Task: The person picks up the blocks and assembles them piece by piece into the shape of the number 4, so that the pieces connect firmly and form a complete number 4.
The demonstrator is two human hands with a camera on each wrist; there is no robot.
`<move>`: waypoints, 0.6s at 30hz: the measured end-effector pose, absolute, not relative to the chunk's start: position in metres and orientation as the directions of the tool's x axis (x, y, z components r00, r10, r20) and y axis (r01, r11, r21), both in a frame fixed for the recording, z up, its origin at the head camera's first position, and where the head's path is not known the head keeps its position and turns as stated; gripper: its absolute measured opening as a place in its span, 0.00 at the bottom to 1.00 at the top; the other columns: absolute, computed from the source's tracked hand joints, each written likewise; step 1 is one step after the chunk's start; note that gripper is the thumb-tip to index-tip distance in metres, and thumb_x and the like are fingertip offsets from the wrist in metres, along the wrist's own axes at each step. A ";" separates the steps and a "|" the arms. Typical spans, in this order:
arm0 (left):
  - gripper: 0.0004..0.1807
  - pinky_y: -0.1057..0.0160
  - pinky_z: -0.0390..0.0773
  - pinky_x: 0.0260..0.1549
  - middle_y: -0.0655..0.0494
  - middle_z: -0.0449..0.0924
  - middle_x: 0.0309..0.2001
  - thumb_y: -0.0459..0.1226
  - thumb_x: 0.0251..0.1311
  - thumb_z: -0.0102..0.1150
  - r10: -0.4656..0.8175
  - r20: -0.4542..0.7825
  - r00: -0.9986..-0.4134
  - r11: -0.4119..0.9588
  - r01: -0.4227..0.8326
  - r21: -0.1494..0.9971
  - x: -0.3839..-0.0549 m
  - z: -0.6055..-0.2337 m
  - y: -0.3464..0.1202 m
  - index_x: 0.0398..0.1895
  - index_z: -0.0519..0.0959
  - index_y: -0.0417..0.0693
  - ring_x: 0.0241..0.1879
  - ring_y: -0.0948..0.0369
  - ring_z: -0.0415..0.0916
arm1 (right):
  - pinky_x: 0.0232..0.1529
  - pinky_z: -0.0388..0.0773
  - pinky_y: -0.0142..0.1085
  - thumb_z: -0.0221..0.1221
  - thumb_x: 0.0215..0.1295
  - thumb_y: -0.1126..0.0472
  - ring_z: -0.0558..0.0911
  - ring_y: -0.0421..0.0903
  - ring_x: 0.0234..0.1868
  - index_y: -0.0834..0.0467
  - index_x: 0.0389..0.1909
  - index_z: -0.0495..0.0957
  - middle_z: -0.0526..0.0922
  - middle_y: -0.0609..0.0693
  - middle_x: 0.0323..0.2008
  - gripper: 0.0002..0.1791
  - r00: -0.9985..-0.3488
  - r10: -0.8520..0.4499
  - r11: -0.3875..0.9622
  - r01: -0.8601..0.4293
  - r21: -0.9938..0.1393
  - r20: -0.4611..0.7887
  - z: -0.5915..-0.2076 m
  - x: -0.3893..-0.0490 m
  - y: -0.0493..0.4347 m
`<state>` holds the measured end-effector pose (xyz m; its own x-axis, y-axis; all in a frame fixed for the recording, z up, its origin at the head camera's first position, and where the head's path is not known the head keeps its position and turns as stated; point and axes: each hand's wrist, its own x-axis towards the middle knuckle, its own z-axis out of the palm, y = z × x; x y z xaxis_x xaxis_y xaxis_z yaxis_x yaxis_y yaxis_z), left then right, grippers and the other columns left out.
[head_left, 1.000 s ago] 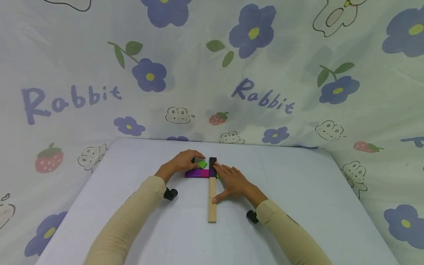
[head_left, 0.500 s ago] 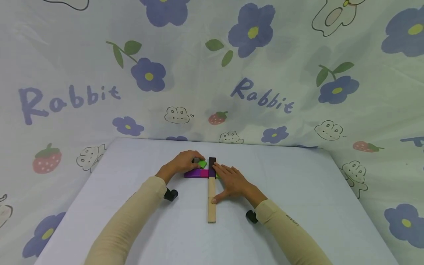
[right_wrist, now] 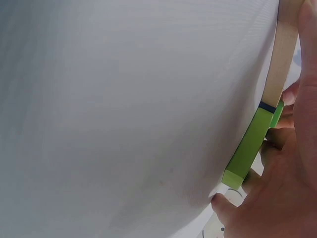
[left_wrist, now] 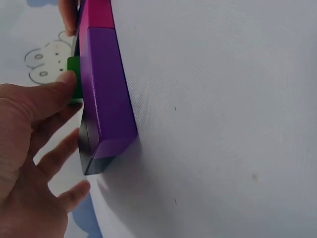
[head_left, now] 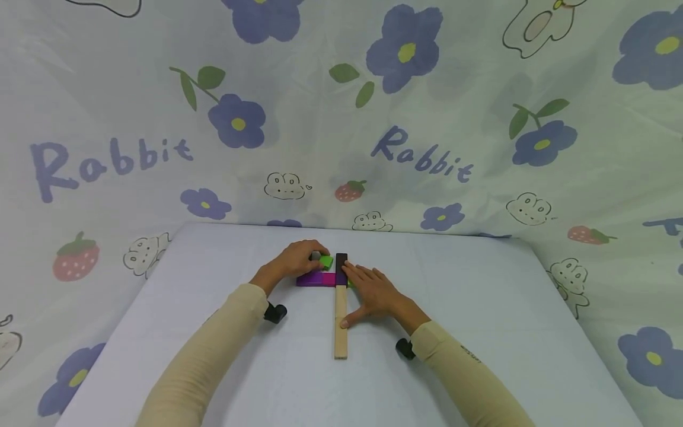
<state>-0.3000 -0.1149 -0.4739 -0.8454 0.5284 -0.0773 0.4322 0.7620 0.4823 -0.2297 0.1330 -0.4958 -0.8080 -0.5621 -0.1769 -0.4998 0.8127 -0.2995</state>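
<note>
My left hand (head_left: 295, 258) pinches a small green block (head_left: 326, 262) between thumb and fingers, just behind a flat row of blocks. That row has a purple block (left_wrist: 109, 84) at its left end and a magenta block (head_left: 329, 279) beside it. A dark grey block (head_left: 315, 257) shows behind the left thumb. Crossing the row is a column: a black block (head_left: 341, 270) at the far end, then pale wooden blocks (head_left: 341, 302) towards me. My right hand (head_left: 375, 290) lies spread, fingertips at the black block, thumb on the wood. A longer green block (right_wrist: 250, 141) lies beside its fingers.
The blocks lie on a white-covered table (head_left: 453, 284). A patterned curtain (head_left: 315, 130) with flowers and rabbits hangs behind the table's far edge. Black wrist cameras (head_left: 275, 313) stick out beneath the sleeves.
The green block in my left hand has turned and risen slightly, showing more of its flat face. The right hand and the column of blocks hold their place.
</note>
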 end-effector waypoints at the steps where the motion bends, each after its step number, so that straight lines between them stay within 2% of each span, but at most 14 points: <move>1: 0.20 0.44 0.67 0.67 0.50 0.79 0.61 0.39 0.67 0.64 0.528 -0.078 -0.846 0.762 0.430 0.484 -0.300 -0.474 -0.115 0.61 0.80 0.48 0.64 0.48 0.72 | 0.76 0.46 0.58 0.69 0.38 0.21 0.50 0.52 0.80 0.50 0.82 0.43 0.44 0.45 0.82 0.75 -0.807 -0.563 0.812 -0.501 -0.299 -0.177 -0.495 -0.230 0.133; 9: 0.20 0.43 0.68 0.66 0.49 0.79 0.60 0.39 0.67 0.64 0.521 -0.062 -0.851 0.762 0.432 0.482 -0.303 -0.471 -0.116 0.61 0.79 0.46 0.61 0.49 0.74 | 0.76 0.46 0.58 0.69 0.38 0.21 0.50 0.53 0.79 0.50 0.82 0.43 0.44 0.46 0.82 0.75 -0.805 -0.566 0.811 -0.503 -0.298 -0.180 -0.493 -0.233 0.134; 18: 0.20 0.44 0.68 0.66 0.49 0.80 0.58 0.39 0.67 0.64 0.512 -0.056 -0.857 0.761 0.422 0.492 -0.306 -0.468 -0.118 0.60 0.80 0.45 0.63 0.49 0.73 | 0.76 0.46 0.59 0.69 0.38 0.21 0.50 0.52 0.79 0.49 0.82 0.43 0.44 0.45 0.82 0.75 -0.802 -0.563 0.814 -0.499 -0.295 -0.197 -0.493 -0.236 0.134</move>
<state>-0.3063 -0.1175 -0.4678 -0.8573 0.5118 -0.0562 0.4221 0.7612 0.4923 -0.2357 0.1344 -0.4927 -0.8024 -0.5634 -0.1969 -0.4994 0.8145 -0.2953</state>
